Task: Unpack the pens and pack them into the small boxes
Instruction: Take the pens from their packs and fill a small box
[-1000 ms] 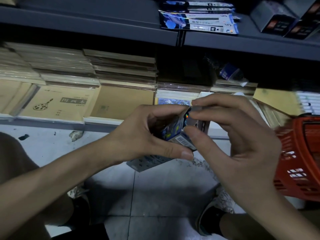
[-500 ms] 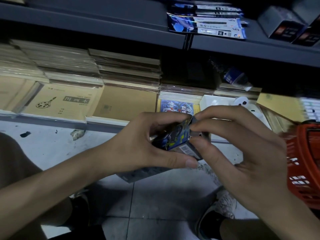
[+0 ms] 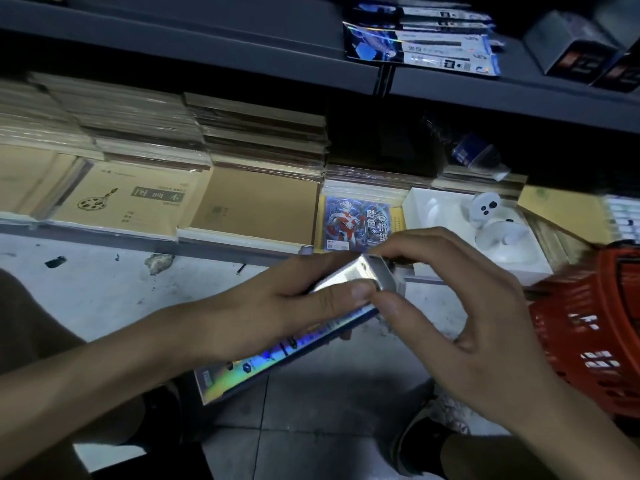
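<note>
Red basket (image 3: 588,327) beside right hand (image 3: 485,327); notebooks (image 3: 256,206) behind.

A pale tiled floor (image 3: 104,299), marked by dark scuffs and grout lines, is seen under dim light. A dark grey shelf board (image 3: 207,39) is mounted above a low shelf (image 3: 104,236), on which stacks of tan notebooks (image 3: 256,209) are laid flat. A red plastic basket (image 3: 588,323) is placed at the right edge.
</note>
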Available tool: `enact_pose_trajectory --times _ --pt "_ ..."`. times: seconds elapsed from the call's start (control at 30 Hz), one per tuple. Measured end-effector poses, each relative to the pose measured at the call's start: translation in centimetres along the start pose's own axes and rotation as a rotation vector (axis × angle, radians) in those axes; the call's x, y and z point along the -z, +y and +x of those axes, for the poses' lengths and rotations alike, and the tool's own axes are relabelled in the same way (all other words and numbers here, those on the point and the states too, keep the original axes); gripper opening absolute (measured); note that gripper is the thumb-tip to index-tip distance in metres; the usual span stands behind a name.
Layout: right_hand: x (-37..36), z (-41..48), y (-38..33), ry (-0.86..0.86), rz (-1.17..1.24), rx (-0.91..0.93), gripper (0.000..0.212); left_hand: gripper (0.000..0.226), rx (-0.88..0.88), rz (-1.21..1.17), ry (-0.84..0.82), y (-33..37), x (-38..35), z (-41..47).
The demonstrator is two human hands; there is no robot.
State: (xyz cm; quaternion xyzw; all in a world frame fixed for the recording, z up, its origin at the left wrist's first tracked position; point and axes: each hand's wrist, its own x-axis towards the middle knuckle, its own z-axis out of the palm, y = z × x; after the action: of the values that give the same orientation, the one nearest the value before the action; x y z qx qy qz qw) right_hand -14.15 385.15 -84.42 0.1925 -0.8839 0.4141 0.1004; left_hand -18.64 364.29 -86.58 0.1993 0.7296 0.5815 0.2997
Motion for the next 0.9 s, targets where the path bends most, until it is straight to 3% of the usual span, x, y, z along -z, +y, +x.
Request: enact_pose_trajectory --times 0.13,0.27,0.57,0.73,0.9 --pt "0.0 -0.7 0.1 -0.050 -0.013 0.074 0.036 0.065 -0.008 0.014 -0.027 -1.1 -0.3 -0.7" --pt "0.2 -1.4 -0.7 -0.069 -0.071 0.130 0.043 0.061 -0.024 0.025 -0.036 -1.7 -0.3 -1.6" --pt "0.0 -2.1 -1.0 -0.090 -0.046 0.161 0.041 0.052 -0.068 0.108 -0.079 -2.0 -0.5 -2.5" --pt "0.0 -2.7 -0.5 -0.145 -0.077 0.147 0.042 0.029 -0.145 0.106 -0.155 -0.9 -0.5 -2.1" --pt "0.0 -3.1 -0.8 -0.088 -0.105 0.129 0.041 0.015 -0.266 0.279 -0.122 -0.6 -0.9 -2.0"
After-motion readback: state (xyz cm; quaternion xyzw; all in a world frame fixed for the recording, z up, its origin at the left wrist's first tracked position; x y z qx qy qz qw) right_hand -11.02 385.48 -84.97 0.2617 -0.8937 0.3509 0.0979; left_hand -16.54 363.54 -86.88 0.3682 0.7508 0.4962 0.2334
